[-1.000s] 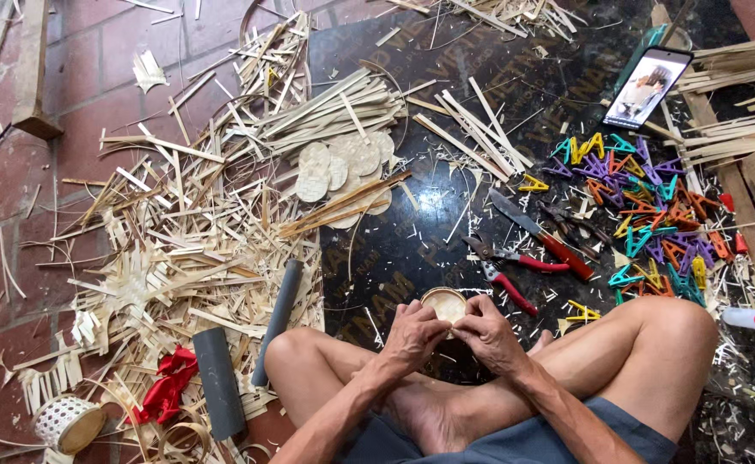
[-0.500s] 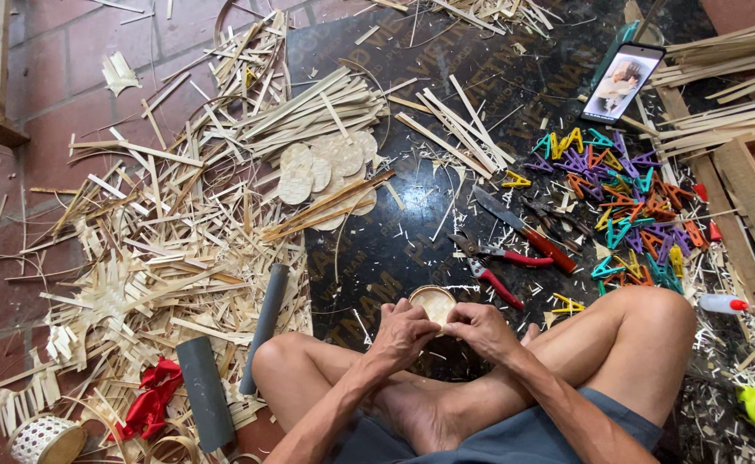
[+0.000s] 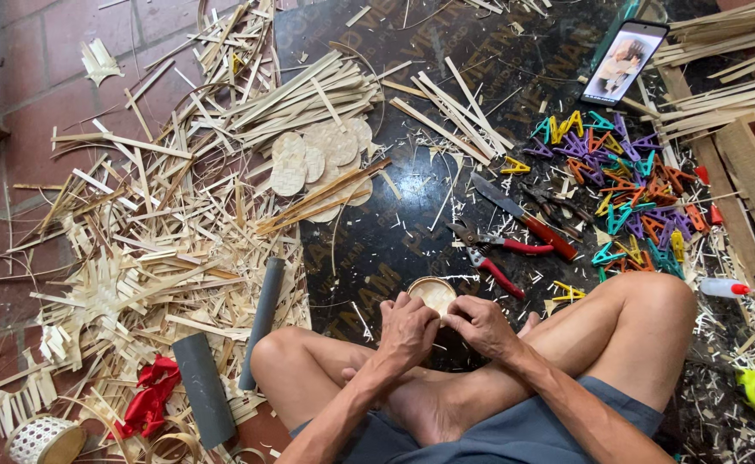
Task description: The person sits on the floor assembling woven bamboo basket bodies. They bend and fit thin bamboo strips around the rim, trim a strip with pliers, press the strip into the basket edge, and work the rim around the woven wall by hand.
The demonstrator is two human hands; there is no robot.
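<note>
Woven round (image 3: 433,293), both hands' fingers (image 3: 401,308) gripping rim

Probably a floor craft workshop: bamboo strips (image 3: 180,249), pliers (image 3: 489,253), coloured clips (image 3: 626,189).

Small round woven basket (image 3: 433,294) held above crossed legs

Pale bamboo colour, shallow, with a darker rim; its open side faces up toward the camera, the near edge hidden behind fingers, over the dark board.
</note>
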